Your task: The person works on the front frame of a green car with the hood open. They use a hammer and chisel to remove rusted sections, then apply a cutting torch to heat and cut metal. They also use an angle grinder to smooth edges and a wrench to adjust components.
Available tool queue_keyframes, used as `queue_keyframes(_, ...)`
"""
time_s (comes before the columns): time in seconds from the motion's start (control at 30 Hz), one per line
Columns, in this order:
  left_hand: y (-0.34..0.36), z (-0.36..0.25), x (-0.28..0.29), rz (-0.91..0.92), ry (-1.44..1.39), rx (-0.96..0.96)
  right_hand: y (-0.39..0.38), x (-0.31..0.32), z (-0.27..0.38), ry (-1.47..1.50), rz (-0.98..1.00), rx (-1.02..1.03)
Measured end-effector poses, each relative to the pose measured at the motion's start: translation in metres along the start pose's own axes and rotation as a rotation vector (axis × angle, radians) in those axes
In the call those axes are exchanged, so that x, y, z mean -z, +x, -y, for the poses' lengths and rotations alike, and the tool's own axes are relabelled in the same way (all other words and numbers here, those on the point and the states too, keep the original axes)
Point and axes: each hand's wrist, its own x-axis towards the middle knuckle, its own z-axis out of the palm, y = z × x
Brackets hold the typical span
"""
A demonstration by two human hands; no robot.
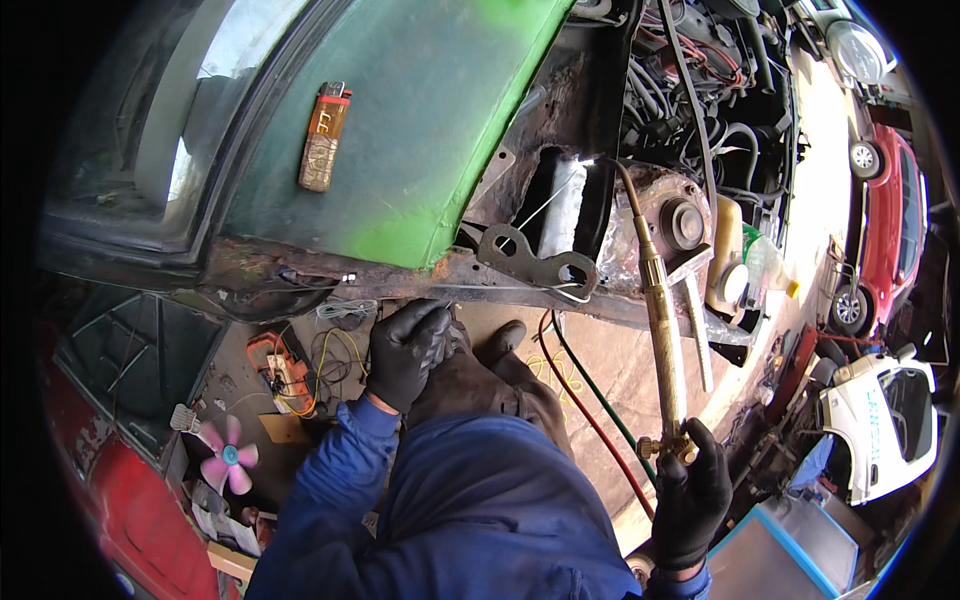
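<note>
My gloved right hand (685, 495) grips the brass handle of a welding torch (655, 300), whose bent neck reaches up to a small bright spot at an opening in the rusty car body (540, 130). A pale strip (560, 210) and a thin rod show in that opening. A dark bracket with two holes (520, 260) lies across the sill below it. My gloved left hand (405, 355) is closed just below the sill; what it holds, if anything, I cannot make out. An orange lighter (323, 137) lies on the green panel (420, 120).
Red and green hoses (600, 420) hang to the floor (540, 390). A pink-bladed fan (228, 455), an orange machine (278, 370) with cables and dark panels are at lower left. At right are a red car (885, 240), a white vehicle part (880, 420) and a blue-edged sheet (780, 550).
</note>
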Motion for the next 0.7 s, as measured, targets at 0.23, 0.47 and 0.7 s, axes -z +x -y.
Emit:
queue_keyframes(0.23,0.008,-0.001,-0.003,-0.018,0.051,0.008,0.006,-0.007,0.012,-0.108,-0.034,0.064)
queue_keyframes(0.47,0.012,-0.003,0.003,0.008,0.032,-0.023,0.011,-0.011,0.016,-0.257,-0.079,0.131)
queue_keyframes(0.7,0.016,-0.002,0.007,0.003,0.045,-0.056,0.016,-0.015,0.017,-0.28,-0.085,0.192)
